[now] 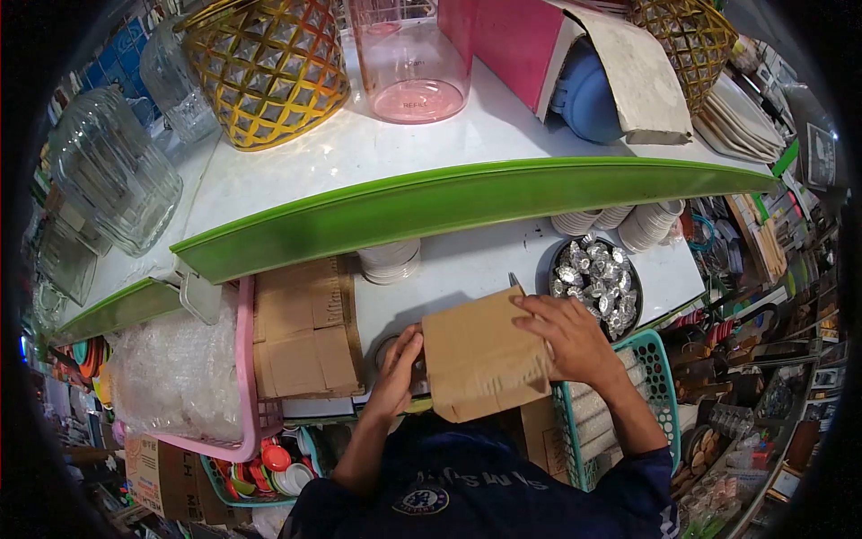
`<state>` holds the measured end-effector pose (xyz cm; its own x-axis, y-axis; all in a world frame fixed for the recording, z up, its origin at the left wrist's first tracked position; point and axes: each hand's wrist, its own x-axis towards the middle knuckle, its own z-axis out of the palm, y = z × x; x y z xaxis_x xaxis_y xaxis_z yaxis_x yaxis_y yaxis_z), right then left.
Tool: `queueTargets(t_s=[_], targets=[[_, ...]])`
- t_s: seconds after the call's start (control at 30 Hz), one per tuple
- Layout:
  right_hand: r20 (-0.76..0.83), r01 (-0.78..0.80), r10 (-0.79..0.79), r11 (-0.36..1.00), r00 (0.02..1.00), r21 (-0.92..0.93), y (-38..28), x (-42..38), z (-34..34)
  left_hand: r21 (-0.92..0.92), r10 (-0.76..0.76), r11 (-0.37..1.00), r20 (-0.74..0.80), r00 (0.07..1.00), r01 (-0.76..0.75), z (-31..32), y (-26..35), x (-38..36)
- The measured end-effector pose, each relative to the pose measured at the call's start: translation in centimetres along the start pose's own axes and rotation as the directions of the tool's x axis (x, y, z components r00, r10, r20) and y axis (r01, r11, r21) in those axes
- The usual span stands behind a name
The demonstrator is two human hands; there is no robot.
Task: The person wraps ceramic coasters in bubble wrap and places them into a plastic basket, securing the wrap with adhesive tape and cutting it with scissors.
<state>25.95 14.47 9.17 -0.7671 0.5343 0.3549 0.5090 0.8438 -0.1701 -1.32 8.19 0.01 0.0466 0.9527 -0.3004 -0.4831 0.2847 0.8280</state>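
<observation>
A brown cardboard piece [480, 355], folded or box-shaped, is held up in front of my chest. Along its left edge, my left hand [395, 373] grips it with the thumb on top and the other fingers partly hidden. My right hand [567, 331] holds the right side, its fingers bent over the upper corner. A small pointed metal tip [514, 279] sticks out just above the cardboard's top edge; what it belongs to is hidden. A round object behind the cardboard, near my left hand, is mostly covered.
Overhead runs a green-edged shelf [467, 202] carrying gold baskets [269, 81], a pink-tinted jar [417, 94] and glass jars. Flattened cardboard [305, 332] and a pink basket of bubble wrap [180, 368] lie left. To the right are a bowl of foil-like pieces [597, 278] and a teal basket [663, 386].
</observation>
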Motion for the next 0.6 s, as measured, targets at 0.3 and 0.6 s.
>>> queueTargets(t_s=[0.3, 0.6], targets=[[0.277, -0.496, 0.414, 0.769, 0.867, 0.404, 1.9, 2.1, 1.0, 0.15, 0.074, 0.984, 0.165, 0.983, -0.1, -0.3, 0.8, -0.8], [0.515, -0.584, 0.382, 0.747, 0.767, 0.316, 3.2, 2.8, 3.7, 0.464, -0.021, 0.884, 0.151, 0.988, -0.052, -0.8, 1.2, -1.7]])
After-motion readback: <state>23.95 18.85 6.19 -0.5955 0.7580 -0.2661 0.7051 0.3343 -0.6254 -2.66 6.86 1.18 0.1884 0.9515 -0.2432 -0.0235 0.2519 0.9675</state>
